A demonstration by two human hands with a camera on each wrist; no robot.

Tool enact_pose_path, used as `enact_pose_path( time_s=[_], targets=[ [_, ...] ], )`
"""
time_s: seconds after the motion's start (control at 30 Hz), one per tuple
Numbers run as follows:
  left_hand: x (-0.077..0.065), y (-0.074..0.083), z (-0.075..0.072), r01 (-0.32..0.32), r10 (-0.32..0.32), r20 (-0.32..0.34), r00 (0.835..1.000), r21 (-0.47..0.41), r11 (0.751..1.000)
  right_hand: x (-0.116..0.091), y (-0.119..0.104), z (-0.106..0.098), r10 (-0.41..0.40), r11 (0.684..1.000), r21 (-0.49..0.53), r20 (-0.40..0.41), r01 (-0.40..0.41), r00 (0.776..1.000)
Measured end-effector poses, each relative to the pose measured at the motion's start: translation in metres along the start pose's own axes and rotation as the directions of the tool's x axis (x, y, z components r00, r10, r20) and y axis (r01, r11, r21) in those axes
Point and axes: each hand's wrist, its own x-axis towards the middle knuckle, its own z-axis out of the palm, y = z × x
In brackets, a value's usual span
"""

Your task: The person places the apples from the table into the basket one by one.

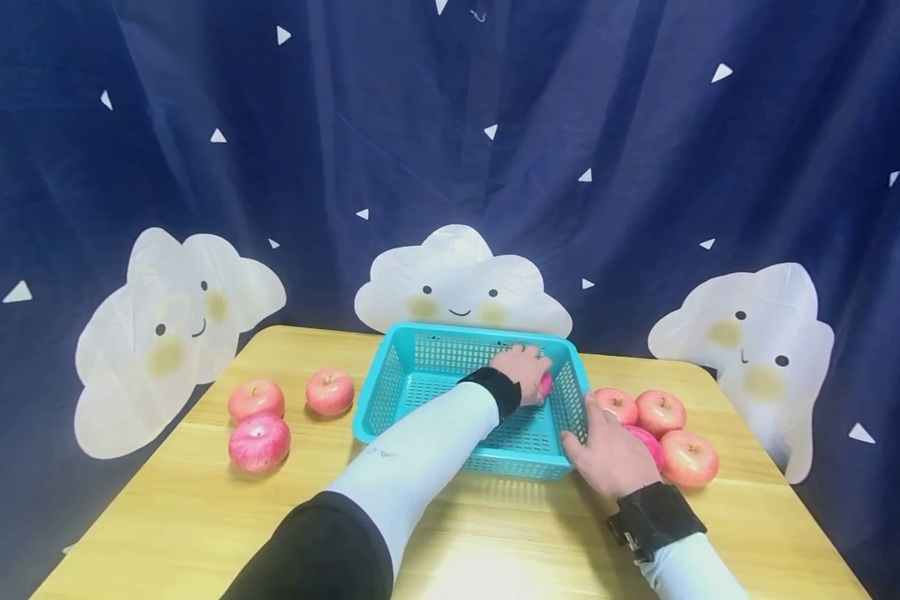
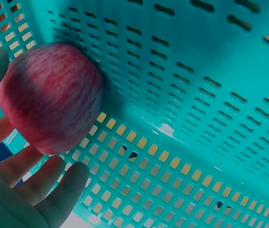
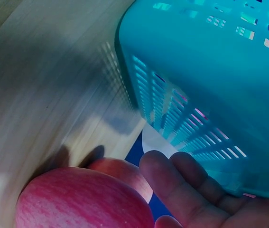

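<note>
A turquoise plastic basket [image 1: 390, 417] with lattice walls stands on the table. Inside it, near the right end, my left hand [image 1: 522, 372] grips a red apple [image 2: 53, 97], its thumb on one side and fingers on the other. The apple is close to the basket wall in the left wrist view. My right hand [image 1: 611, 450] holds the basket's right side near the front corner, its thumb over the rim and fingers [image 3: 172, 185] along the outer wall. Beside that hand lies a darker red apple [image 3: 87, 199], partly hidden in the head view.
Several apples [image 1: 688, 458] sit in a cluster right of the basket. On the left are a pale red apple [image 1: 330, 392] and two touching ones [image 1: 259, 442]. A wooden table [image 1: 157, 517] bears everything; a dark blue curtain [image 1: 450, 108] with cloud prints hangs behind.
</note>
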Motion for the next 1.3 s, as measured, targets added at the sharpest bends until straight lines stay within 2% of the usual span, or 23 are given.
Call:
enact_pose_path(
  time_s=[0.2,0.4,0.8,1.0,1.1,1.3],
  targets=[
    [-0.005,-0.006,0.001,0.017,-0.017,-0.026,1.000,-0.016,1.000,-0.001,-0.001,0.001,-0.001,1.000,-0.010,0.006,0.001,1.000],
    [-0.008,-0.009,-0.004,0.030,-0.030,0.005,1.000,-0.034,0.999,-0.001,0.002,0.002,-0.018,1.000,-0.010,-0.006,0.017,1.000],
    [-0.032,-0.020,-0.019,-0.005,0.006,0.014,1.000,-0.072,0.997,-0.003,0.004,0.002,-0.029,0.999,-0.029,-0.034,0.028,0.999],
    [-0.055,-0.034,-0.037,-0.024,0.020,-0.033,0.999,-0.119,0.993,-0.004,0.003,0.003,-0.018,1.000,-0.025,-0.039,0.017,0.999],
    [-0.069,-0.040,-0.045,-0.023,0.017,-0.048,0.999,-0.142,0.990,-0.002,0.004,0.002,-0.037,0.999,-0.041,-0.049,0.035,0.998],
    [-0.092,-0.058,-0.052,-0.011,0.001,-0.059,0.998,-0.163,0.987,-0.004,0.003,0.004,-0.037,0.999,-0.032,-0.048,0.036,0.998]
  ],
)
